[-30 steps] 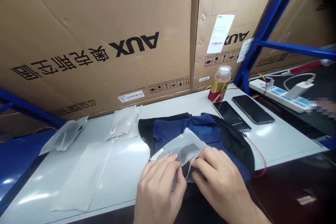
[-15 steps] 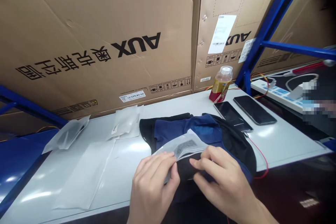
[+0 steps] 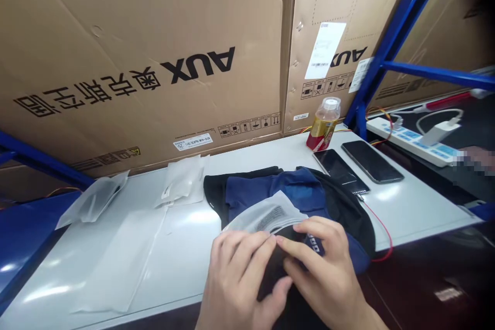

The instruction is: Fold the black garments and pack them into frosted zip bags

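A frosted plastic bag [image 3: 257,215] with printed text lies over dark blue and black clothing [image 3: 251,193] near the table's front edge. My left hand [image 3: 240,273] curls its fingers over the bag's near edge, its thumb apart over black fabric. Beside it, my right hand [image 3: 323,260] pinches the black fabric close to that edge. The index fingertips of both hands nearly meet there. Light lettering shows on the cloth beneath my right fingers. My hands hide part of the bag's mouth and the cloth under it.
More clear bags [image 3: 180,180] lie on the white table [image 3: 185,263], to the left. Two phones [image 3: 373,161], one on a red cable, and a drink bottle [image 3: 324,124] stand right. Behind are large cartons [image 3: 154,20], a blue frame [image 3: 390,46] and a power strip [image 3: 413,139].
My hands have come together at the bag's edge, the left moving right. My left thumb has swung away from its fingers. Lettering on the cloth has come into view.
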Demonstrator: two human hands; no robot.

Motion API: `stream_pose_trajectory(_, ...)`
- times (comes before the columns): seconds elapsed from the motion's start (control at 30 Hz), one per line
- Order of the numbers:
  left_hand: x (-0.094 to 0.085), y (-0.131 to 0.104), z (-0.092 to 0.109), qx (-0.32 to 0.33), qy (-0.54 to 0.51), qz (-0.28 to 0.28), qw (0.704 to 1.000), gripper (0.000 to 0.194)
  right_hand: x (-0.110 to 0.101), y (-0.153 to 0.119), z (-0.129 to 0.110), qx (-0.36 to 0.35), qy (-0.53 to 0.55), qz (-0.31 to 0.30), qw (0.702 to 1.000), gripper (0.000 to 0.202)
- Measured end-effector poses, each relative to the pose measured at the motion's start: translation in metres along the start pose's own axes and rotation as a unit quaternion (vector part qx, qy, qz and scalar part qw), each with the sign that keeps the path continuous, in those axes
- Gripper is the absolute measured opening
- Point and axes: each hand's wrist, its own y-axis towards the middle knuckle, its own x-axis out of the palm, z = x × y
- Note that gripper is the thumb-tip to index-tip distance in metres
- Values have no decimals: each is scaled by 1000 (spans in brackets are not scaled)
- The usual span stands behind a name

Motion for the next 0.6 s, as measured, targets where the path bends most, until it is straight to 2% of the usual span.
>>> stream_pose_trajectory(0.1,4,-1,4,-17,58,30,998,32,-6,-4,15,39,22,-38,998,31)
stream_pose_trajectory(0.2,6,1,-3,-37,49,70,996,30,-17,1,38,93,100,-160,978,38)
stream_pose_trajectory(0.27,5,2,-11,-38,9,82,996,32,-22,6,52,94,182,-238,949,34)
stream_pose_trajectory(0.3,4,2,-15,-39,-15,84,996,32,-22,9,57,83,216,-254,939,30)
stream_pose_trajectory(0.4,1,0,-24,-60,-81,87,991,32,-20,16,62,28,246,-213,945,22)
stream_pose_trajectory(0.5,-1,-1,-27,-125,-120,113,978,27,-17,18,55,-20,191,-155,969,22)
stream_pose_trajectory(0.6,-1,-2,-31,-181,-161,145,959,18,-15,17,47,-53,132,-131,981,25)
